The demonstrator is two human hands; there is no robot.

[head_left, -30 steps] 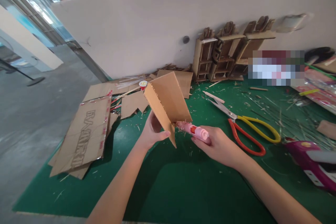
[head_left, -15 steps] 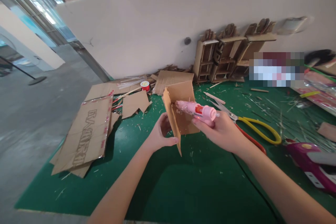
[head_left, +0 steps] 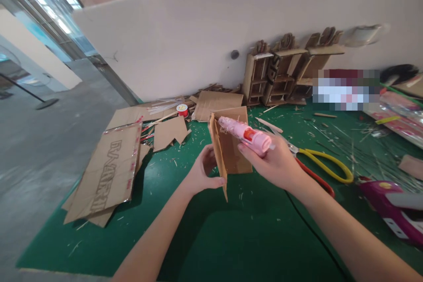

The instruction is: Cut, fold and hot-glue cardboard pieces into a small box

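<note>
My left hand (head_left: 206,169) grips the near edge of a folded or joined piece of cardboard (head_left: 235,150), thumb on the front side and fingers behind it. Its two panels meet at an angle, one seen almost edge-on. Wrapped around a pink glue gun (head_left: 243,132) is my right hand (head_left: 272,158). The gun's nozzle end points left, close to the upper part of the seam between the panels. Whether the tip touches the cardboard I cannot tell. A dark cord trails from below my right hand toward the bottom edge.
Scissors (head_left: 309,154) with red and yellow handles lie right of my right hand, a purple tool (head_left: 390,207) nearer. Cardboard sheets (head_left: 105,172) are stacked left. A red spool (head_left: 182,110) and cardboard scraps (head_left: 170,132) lie behind. Compartmented cardboard pieces (head_left: 280,75) lean on the wall.
The cardboard has turned more edge-on and shifted slightly right and down. The glue gun has moved from the lower end of the seam up to its upper end.
</note>
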